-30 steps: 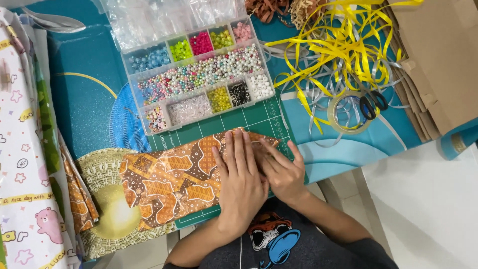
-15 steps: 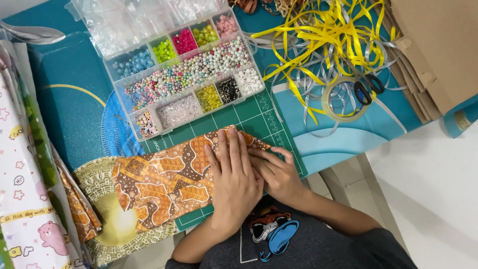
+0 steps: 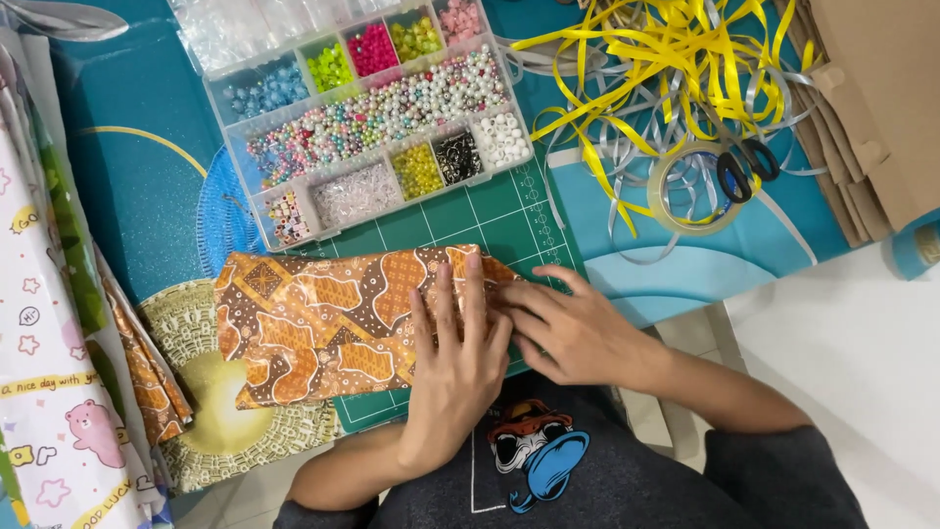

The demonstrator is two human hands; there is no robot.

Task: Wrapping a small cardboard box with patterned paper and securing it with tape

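1. Table (image 3: 127,196): a teal top, crowded with craft things. A green cutting mat (image 3: 499,216) lies at its near edge, partly covered.
2. Gift wrap (image 3: 44,392): a white sheet with pink bears, down the far left side, well apart from both hands.
3. Bead box (image 3: 372,118): a clear, many-celled tray of coloured beads, just beyond the mat, lid off or folded back. A knock could spill it, in my judgement, since it sits near the working area.
4. Ribbons (image 3: 676,59): a loose yellow and silver tangle at the upper right, with a tape roll (image 3: 690,191) and black scissors (image 3: 749,167) lying among them.
5. Batik paper (image 3: 323,328): an orange-brown patterned sheet, folded into a long band across the mat. Its left part lies free over a round doily (image 3: 255,441).
6. Left hand (image 3: 455,367): flat on the paper's right part, fingers stretched out and close together, pressing rather than gripping.
7. Right hand (image 3: 578,333): palm down, fingers spread, their tips meeting the paper's right end beside the left hand; it pinches nothing that I can see.
8. Risk: the free left part may shift or spring open, as only the right end is pinned. A glossy sheet could also slide on the mat and skew the crease.
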